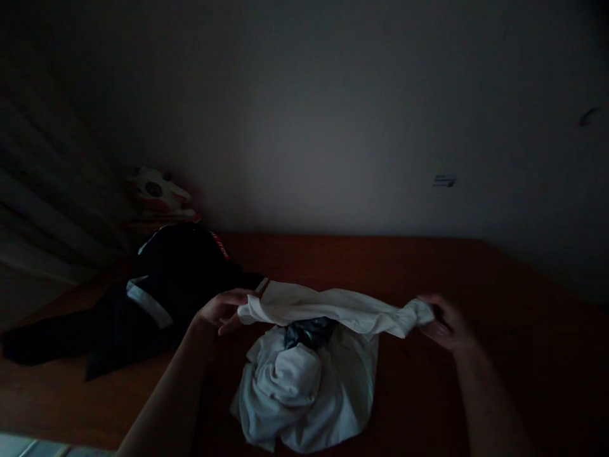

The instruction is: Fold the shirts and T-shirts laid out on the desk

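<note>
In the head view, the left hand (227, 310) and right hand (446, 322) reach forward, well apart, forearms (169, 387) slanting inward. Each grip grasps one end of a white garment (328, 308), stretched sideways above crumpled white cloth (304, 400) on the brown counter (361, 260).

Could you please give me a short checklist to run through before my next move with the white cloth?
1. Left grip on the white cloth: ok, it holds the left end.
2. Right grip on the white cloth: ok, it holds the right end, which is bunched.
3. White cloth smooth: not ok, it is creased between the hands.
4. White pile flat on the table: not ok, it lies crumpled.
5. Dark patch being a print or a separate thing: cannot tell.
6. Light good enough to see details: not ok, the scene is dim.
</note>
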Action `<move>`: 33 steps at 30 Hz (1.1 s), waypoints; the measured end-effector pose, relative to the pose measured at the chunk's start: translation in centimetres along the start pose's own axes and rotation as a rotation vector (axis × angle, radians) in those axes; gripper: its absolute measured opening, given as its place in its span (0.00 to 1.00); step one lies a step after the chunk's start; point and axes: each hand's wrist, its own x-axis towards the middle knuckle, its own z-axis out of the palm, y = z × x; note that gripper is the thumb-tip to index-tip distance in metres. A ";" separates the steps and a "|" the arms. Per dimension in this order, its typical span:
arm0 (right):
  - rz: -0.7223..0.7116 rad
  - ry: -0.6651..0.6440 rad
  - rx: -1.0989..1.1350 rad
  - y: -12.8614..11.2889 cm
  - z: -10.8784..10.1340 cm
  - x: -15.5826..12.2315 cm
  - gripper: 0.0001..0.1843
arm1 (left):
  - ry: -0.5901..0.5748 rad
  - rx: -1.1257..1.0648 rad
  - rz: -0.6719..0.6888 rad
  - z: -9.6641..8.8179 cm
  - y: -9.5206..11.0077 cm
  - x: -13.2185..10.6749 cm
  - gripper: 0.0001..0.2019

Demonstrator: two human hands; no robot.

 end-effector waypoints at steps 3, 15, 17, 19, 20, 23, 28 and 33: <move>-0.112 0.011 -0.034 0.3 0.8 0.5 0.17 | -0.006 -0.167 0.046 0.8 0.5 1.1 0.11; -0.639 0.068 -0.651 1.8 6.2 0.2 0.18 | 0.052 0.583 0.266 5.1 -3.1 1.6 0.15; -0.666 -0.033 -0.729 2.1 7.7 -0.5 0.18 | -0.107 0.710 0.325 5.8 -3.5 1.1 0.14; -0.684 -0.118 -0.803 2.5 9.2 -1.1 0.24 | -0.230 0.841 0.387 6.2 -4.0 0.7 0.18; -0.689 -0.147 -0.844 2.7 9.9 -1.4 0.27 | -0.276 0.909 0.402 6.4 -4.3 0.5 0.21; -0.676 -0.194 -0.964 3.2 11.2 -1.8 0.27 | -0.376 1.078 0.404 6.4 -4.9 0.2 0.27; -0.550 -0.251 -0.954 3.4 11.0 -0.6 0.15 | -0.426 1.214 0.456 6.1 -5.3 0.2 0.28; -0.324 0.354 -0.556 3.3 6.0 2.4 0.29 | -0.350 1.232 0.535 6.2 -5.8 0.5 0.29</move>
